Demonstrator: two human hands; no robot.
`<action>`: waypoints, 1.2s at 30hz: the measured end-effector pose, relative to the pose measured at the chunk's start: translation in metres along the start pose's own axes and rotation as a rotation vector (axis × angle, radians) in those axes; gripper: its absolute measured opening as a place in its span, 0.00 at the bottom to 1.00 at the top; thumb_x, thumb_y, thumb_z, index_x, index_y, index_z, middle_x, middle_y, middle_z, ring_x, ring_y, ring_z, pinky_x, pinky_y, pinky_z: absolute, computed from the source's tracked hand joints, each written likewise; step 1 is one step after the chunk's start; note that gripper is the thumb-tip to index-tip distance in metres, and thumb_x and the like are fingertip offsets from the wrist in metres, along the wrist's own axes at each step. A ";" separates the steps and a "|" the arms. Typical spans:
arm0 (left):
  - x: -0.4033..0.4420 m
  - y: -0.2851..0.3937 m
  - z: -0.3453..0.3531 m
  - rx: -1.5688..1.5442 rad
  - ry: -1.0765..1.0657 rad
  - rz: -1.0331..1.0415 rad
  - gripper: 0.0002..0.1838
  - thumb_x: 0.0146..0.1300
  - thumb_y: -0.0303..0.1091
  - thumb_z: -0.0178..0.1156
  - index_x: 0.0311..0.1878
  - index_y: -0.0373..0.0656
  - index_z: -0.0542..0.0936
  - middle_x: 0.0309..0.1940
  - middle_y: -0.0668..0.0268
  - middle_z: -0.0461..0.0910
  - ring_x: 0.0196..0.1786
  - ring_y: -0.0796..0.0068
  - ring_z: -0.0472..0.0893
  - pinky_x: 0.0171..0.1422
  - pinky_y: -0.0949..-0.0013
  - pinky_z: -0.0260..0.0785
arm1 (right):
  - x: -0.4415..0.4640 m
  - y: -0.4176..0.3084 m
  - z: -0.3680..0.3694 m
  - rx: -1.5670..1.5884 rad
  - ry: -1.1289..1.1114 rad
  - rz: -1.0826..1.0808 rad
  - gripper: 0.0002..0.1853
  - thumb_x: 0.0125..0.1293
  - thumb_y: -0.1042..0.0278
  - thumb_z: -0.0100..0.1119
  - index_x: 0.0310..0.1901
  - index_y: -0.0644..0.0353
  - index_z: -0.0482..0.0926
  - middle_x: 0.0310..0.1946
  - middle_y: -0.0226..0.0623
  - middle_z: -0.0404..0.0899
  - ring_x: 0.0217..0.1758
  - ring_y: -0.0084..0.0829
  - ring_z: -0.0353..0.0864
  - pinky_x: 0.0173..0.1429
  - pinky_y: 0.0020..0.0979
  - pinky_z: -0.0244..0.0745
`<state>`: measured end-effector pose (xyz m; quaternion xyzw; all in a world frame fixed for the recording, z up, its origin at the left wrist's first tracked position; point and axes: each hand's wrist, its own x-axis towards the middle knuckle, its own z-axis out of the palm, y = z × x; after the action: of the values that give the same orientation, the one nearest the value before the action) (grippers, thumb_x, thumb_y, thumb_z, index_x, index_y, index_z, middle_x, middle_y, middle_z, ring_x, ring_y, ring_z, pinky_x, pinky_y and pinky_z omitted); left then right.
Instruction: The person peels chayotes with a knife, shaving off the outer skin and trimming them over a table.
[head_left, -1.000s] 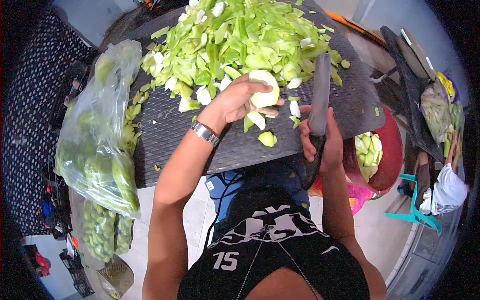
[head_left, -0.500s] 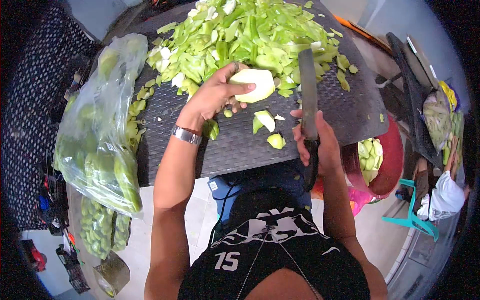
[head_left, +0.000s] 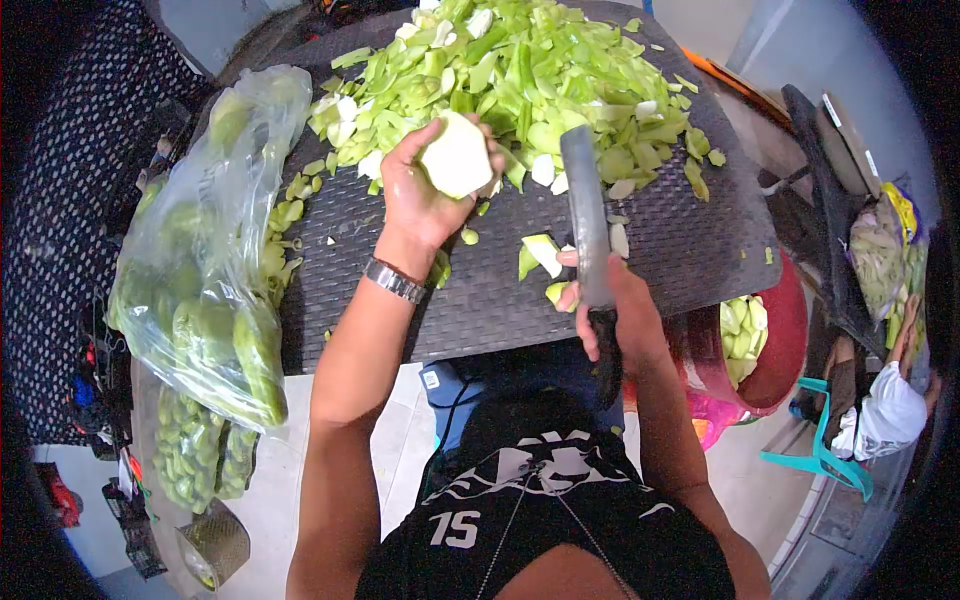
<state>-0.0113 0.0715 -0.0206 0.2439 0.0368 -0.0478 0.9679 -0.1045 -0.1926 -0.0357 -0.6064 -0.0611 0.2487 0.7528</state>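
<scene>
My left hand [head_left: 425, 195], below a watch on the wrist, is wrapped round a peeled pale green vegetable [head_left: 456, 156] over the table's near middle. To its right my right hand [head_left: 625, 310] grips the dark handle of a knife [head_left: 587, 215], whose wide blade points away from me. Blade and vegetable are apart. Behind both hands lies a large heap of green peelings [head_left: 520, 80] on the dark woven tabletop [head_left: 470, 305]. A few cut pieces [head_left: 541, 256] lie between my hands, close to the blade.
A clear plastic bag of green vegetables [head_left: 205, 260] lies at the table's left edge, with another bag [head_left: 190, 450] below. At the right stand a red bucket [head_left: 785, 345] holding peeled pieces and a teal stool [head_left: 820, 460]. Beyond it is a person in white [head_left: 890, 410].
My left hand has turned palm up and shifted left with the vegetable, showing its broad pale face. My right hand and the knife have moved left and slightly nearer to me.
</scene>
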 end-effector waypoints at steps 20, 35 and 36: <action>-0.013 -0.023 0.018 0.168 -0.059 -0.030 0.30 0.78 0.61 0.41 0.51 0.42 0.77 0.47 0.45 0.85 0.44 0.41 0.87 0.56 0.47 0.80 | -0.014 -0.015 0.041 -0.378 0.045 0.064 0.33 0.79 0.71 0.48 0.82 0.49 0.54 0.30 0.38 0.83 0.20 0.22 0.79 0.24 0.27 0.76; -0.016 -0.022 0.016 0.239 -0.089 -0.124 0.33 0.79 0.62 0.39 0.54 0.40 0.78 0.44 0.47 0.86 0.41 0.43 0.88 0.50 0.47 0.82 | -0.013 -0.008 0.030 -0.383 0.000 0.072 0.32 0.79 0.69 0.49 0.82 0.49 0.56 0.31 0.37 0.83 0.21 0.21 0.78 0.23 0.26 0.74; -0.014 -0.025 0.014 0.246 -0.105 -0.142 0.33 0.78 0.62 0.39 0.54 0.40 0.77 0.45 0.47 0.86 0.41 0.43 0.88 0.49 0.47 0.82 | -0.012 -0.005 0.028 -0.389 -0.009 0.050 0.32 0.79 0.67 0.49 0.82 0.47 0.56 0.30 0.37 0.83 0.21 0.22 0.80 0.24 0.27 0.76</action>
<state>-0.0277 0.0437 -0.0190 0.3546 -0.0027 -0.1330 0.9255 -0.1242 -0.1741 -0.0211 -0.7408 -0.0962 0.2535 0.6145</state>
